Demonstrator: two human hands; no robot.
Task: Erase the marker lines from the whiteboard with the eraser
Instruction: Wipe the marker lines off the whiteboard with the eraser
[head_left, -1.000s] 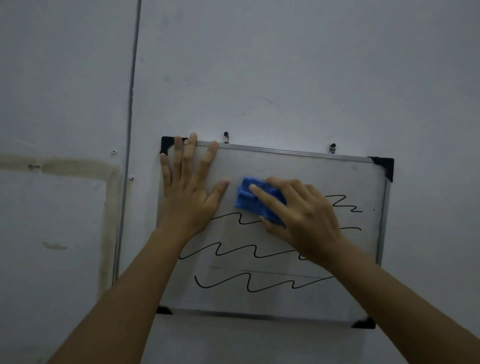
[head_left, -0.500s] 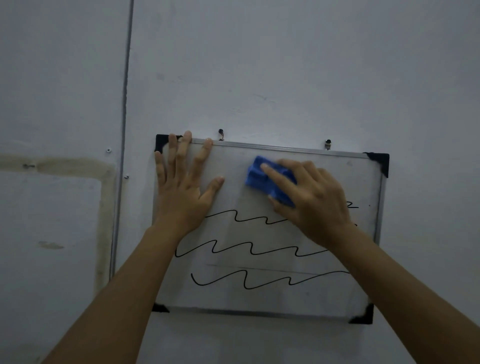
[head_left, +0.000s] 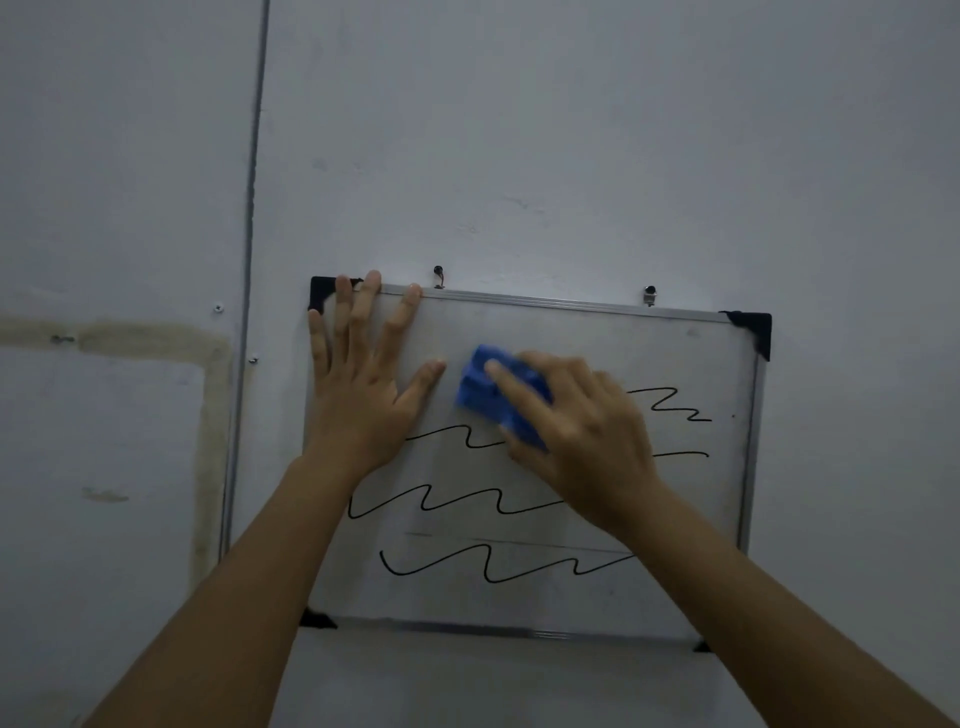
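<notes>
A small whiteboard (head_left: 597, 338) with a metal frame and black corners hangs on the wall. Black wavy marker lines (head_left: 457, 504) run across its middle and lower part, with a short squiggle (head_left: 670, 408) at the upper right. My right hand (head_left: 582, 431) presses a blue eraser (head_left: 493, 395) against the board's upper middle, just above the top wavy line. My left hand (head_left: 363, 389) lies flat with fingers spread on the board's upper left corner, its thumb a little left of the eraser.
The board hangs from two hooks (head_left: 439, 275) on a pale grey wall. A vertical seam (head_left: 249, 260) runs down the wall left of the board. A stained rectangular outline (head_left: 208, 415) marks the wall further left.
My right hand slid the eraser right and up, then back left and down toward my left thumb. The upper right squiggle shows again. My left hand stayed flat on the corner.
</notes>
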